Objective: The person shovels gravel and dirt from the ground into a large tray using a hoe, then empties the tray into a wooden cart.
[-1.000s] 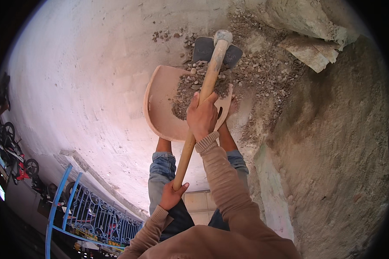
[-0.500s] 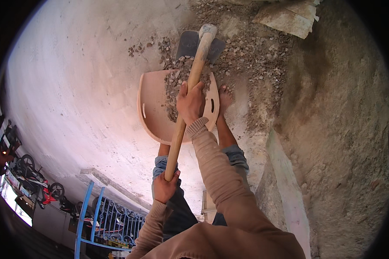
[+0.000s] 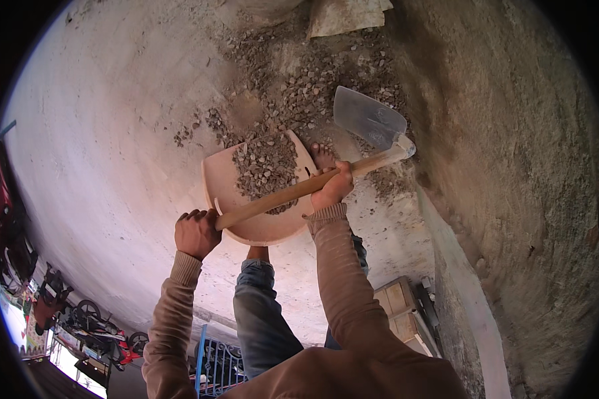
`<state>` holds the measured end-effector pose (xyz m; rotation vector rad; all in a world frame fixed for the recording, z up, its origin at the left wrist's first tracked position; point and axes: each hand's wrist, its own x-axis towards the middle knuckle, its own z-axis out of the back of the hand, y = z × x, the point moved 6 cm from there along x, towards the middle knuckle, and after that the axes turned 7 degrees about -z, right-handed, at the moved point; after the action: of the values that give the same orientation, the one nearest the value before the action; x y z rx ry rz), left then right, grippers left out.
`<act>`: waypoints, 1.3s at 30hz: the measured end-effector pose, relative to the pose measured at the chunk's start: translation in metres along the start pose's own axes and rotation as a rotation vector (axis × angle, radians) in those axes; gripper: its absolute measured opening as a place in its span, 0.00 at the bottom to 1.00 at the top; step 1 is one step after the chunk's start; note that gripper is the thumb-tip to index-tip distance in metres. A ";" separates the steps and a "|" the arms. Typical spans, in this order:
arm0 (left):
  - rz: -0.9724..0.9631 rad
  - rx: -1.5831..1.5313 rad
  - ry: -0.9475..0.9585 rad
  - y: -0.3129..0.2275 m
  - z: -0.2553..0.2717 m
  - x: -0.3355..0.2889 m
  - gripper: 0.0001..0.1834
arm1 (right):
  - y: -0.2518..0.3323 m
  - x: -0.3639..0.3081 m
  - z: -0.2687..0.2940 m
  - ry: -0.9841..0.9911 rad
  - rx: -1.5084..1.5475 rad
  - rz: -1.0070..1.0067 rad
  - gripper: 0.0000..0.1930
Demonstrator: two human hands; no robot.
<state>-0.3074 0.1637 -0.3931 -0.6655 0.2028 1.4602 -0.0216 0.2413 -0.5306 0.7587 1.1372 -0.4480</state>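
Observation:
Both my hands grip a hoe with a long wooden handle [image 3: 273, 201] and a broad grey metal blade [image 3: 369, 118]. My left hand [image 3: 198, 234] is wrapped round the handle's butt end, left of the tray. Farther along, nearer the blade, my right hand [image 3: 334, 186] is closed round it. The handle slants across a pale scoop-shaped tray [image 3: 259, 231] with slots in its sides. A heap of gravel [image 3: 266, 163] lies in the tray. Beyond the tray's right side the blade is held over loose gravel by the wall.
More gravel [image 3: 306, 96] is spread on the floor past the tray. My bare foot [image 3: 323, 156] stands beside the tray's right edge. A rough wall [image 3: 512, 166] rises on the right. A blue metal gate [image 3: 219, 366] and parked motorcycles [image 3: 96, 332] are at lower left.
The hoe has swung from pointing ahead over the tray to lying crosswise, its blade now at the right. My left hand has moved up and left; my right hand has shifted right.

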 end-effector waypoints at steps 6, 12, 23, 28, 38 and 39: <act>-0.459 0.448 -0.209 -0.040 0.033 0.150 0.05 | 0.027 0.099 -0.028 0.257 0.561 -0.267 0.14; -0.402 0.516 -0.011 -0.052 0.021 0.195 0.06 | 0.015 0.161 -0.059 -0.013 0.425 -0.180 0.14; -0.175 0.223 0.203 -0.079 0.085 0.106 0.15 | 0.037 0.091 -0.107 0.065 -0.126 -0.332 0.13; -0.210 0.146 0.101 -0.103 0.118 0.077 0.16 | 0.036 0.082 -0.075 0.154 -0.216 -0.265 0.18; 0.517 -0.371 0.231 -0.065 -0.021 -0.236 0.24 | -0.097 -0.090 0.005 0.270 -0.993 0.408 0.23; 0.575 -0.502 0.189 -0.077 -0.042 -0.244 0.24 | -0.094 -0.106 -0.001 0.297 -1.082 0.549 0.25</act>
<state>-0.2545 -0.0634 -0.2793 -1.2260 0.1822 2.0272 -0.1242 0.1729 -0.4617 0.1374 1.1768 0.7358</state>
